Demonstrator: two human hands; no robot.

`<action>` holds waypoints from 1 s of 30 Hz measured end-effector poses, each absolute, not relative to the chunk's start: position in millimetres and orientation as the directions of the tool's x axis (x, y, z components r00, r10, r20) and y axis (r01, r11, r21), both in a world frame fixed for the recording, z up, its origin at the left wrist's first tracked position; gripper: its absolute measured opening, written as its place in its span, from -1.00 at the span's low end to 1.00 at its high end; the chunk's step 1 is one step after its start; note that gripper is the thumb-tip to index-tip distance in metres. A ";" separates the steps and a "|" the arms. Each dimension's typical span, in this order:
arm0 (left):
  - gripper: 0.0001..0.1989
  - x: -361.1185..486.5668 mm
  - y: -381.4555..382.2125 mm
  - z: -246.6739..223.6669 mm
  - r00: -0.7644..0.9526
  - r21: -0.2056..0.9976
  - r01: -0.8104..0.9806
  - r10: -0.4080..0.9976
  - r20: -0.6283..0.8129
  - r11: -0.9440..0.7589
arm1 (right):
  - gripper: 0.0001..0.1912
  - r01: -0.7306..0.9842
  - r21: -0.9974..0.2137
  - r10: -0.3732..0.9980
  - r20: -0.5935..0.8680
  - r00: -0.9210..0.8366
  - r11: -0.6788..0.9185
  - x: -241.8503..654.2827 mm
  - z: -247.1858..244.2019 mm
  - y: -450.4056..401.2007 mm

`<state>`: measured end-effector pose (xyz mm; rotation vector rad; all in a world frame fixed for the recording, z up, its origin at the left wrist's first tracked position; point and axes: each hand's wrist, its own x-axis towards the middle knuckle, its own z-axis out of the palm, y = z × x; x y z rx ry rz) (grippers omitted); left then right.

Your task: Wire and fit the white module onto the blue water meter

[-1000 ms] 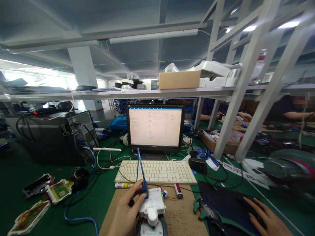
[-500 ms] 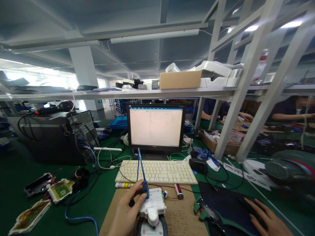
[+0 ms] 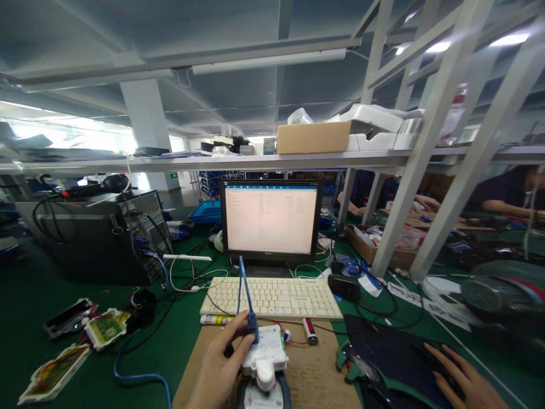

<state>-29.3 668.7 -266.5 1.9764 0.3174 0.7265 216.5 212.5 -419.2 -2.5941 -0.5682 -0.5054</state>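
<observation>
My left hand (image 3: 223,355) pinches the dark blue plug of a blue cable (image 3: 252,328) between thumb and fingers, at the upper left of a white plastic module (image 3: 266,349). Whether the plug sits fully in the module is hidden by my fingers. Below the module is a round black-rimmed device (image 3: 264,396), partly out of view. Wires lead from the module's right side toward a small red and white battery (image 3: 310,331). At the lower right, my right hand (image 3: 466,378) rests over a black computer mouse (image 3: 440,366) on a dark mouse pad (image 3: 394,346).
A cream keyboard (image 3: 272,298) lies before a lit monitor (image 3: 272,221). A green-and-black hand tool (image 3: 361,372) lies left of the mouse. Opened circuit-board housings (image 3: 106,329) and a black computer tower (image 3: 85,241) stand left. Shelf posts (image 3: 395,221) rise at right; co-workers sit beyond.
The monitor page now shows more rows of text, with a column at its left. Both hands and the module stay practically where they were; the view has shifted very slightly.
</observation>
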 end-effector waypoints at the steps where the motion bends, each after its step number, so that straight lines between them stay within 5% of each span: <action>1: -0.61 -29.0 668.8 -267.0 0.785 0.864 -0.076 0.505 0.360 -0.497 | -0.38 0.465 -0.337 0.305 0.430 0.850 -0.819 216.5 -419.2 212.3; 23: -0.61 -25.5 665.6 -257.2 0.810 0.888 -0.107 0.479 0.338 -0.446 | -0.41 0.482 -0.295 0.308 0.482 0.820 -0.825 213.2 -411.8 218.8; 30: -0.48 -43.5 679.1 -247.5 0.562 0.921 -0.220 0.729 0.390 -0.323 | -0.36 0.546 -0.163 0.290 0.705 0.647 -0.822 180.5 -376.6 247.6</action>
